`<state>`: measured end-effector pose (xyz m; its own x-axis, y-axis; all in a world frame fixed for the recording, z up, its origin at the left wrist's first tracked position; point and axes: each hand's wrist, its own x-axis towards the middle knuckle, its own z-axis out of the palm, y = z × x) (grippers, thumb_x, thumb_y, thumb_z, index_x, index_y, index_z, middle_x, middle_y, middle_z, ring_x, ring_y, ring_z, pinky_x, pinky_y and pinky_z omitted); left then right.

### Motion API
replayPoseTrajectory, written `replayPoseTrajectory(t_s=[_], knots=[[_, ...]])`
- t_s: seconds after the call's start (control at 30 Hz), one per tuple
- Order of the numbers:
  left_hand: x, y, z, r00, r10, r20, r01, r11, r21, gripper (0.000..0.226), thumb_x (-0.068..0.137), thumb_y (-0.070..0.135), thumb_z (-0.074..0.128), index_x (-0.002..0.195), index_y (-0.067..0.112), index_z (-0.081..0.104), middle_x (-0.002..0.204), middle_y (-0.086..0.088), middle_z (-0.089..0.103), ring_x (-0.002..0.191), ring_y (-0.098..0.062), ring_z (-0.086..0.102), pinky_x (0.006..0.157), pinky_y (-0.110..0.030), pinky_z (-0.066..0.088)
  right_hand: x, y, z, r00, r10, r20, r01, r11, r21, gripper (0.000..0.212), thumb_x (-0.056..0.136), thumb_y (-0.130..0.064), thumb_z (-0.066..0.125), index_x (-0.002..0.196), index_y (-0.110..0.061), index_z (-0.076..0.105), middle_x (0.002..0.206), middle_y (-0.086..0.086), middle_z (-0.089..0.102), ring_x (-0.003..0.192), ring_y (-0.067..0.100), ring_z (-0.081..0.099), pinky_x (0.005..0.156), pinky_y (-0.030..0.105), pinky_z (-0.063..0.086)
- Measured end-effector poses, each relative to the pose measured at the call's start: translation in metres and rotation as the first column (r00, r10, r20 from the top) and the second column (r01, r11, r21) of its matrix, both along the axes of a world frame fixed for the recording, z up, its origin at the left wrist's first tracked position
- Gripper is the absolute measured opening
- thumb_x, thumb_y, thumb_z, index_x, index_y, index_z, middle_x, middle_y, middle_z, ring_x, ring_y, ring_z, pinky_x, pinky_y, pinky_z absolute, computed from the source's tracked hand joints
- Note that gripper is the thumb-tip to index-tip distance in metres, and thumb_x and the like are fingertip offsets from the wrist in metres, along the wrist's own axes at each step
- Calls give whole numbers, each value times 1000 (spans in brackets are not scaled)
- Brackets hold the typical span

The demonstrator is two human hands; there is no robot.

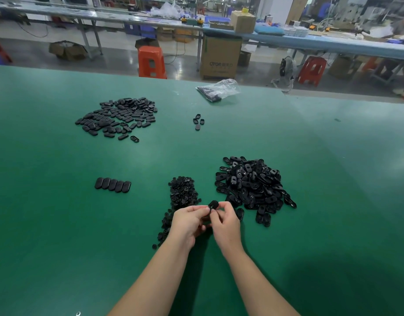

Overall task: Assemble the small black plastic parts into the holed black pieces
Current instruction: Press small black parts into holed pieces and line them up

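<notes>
On the green worktop [59, 224], a large far-left heap [118, 117] and a near row of five pieces [112, 185] look finished. The left hand [187, 222] and right hand [226, 222] meet, fingers clamped on one holed piece [213, 205]. Much remains: small parts [182, 195] and the right-hand pile of holed pieces [253, 185]. The insert itself is hidden between the fingers.

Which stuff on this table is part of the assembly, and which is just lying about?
In the job: piece held by left hand and right hand; small parts pile; holed pieces pile; row of five pieces; far pile.

Lying about: plastic bag; four loose pieces.
</notes>
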<state>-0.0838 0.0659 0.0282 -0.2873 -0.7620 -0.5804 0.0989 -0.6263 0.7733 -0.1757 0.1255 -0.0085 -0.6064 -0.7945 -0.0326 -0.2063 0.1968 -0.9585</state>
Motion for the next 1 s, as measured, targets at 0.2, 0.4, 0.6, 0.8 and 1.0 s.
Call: replayPoseTrajectory(t_s=[0.2,0.4,0.6,0.8,1.0], knots=[[-1,-2,-4,994,-41,105,51,995,-90,2,87,6,74,86,4,74,77,-12,76,65,-21,73,47,-25,49,1,1,0,999,2,39,-1,1000,-30,18,100,-28,53,84,-32,59,76,-2,70,71,16,66,72,45,55],[2,-5,-2,992,-19,127,32,995,-99,1,87,3,74,86,2,74,66,-9,74,53,-22,69,43,-22,48,2,-1,2,999,7,-50,-7,1000,0,29,107,-31,46,82,-21,57,73,9,65,71,34,65,71,56,54],[5,-7,-2,987,-17,158,36,992,-120,2,87,3,74,88,2,73,47,3,60,40,-9,51,45,-24,49,4,0,4,998,27,-61,-27,1000,-1,27,107,-29,48,84,-30,62,66,4,67,63,22,66,68,46,55],[6,-9,-4,969,-19,247,75,972,-221,6,87,8,75,83,5,74,47,7,61,39,-10,52,50,-29,53,2,0,2,997,28,-69,-28,1000,-3,25,107,-26,48,87,-28,64,66,7,68,62,24,66,67,46,54],[10,-13,-1,887,-24,460,202,918,-342,13,84,21,79,74,15,74,66,1,71,43,-17,64,51,-30,56,3,-1,1,996,47,-72,-48,999,-6,27,107,-25,48,87,-30,64,61,1,65,53,9,59,60,33,51]])
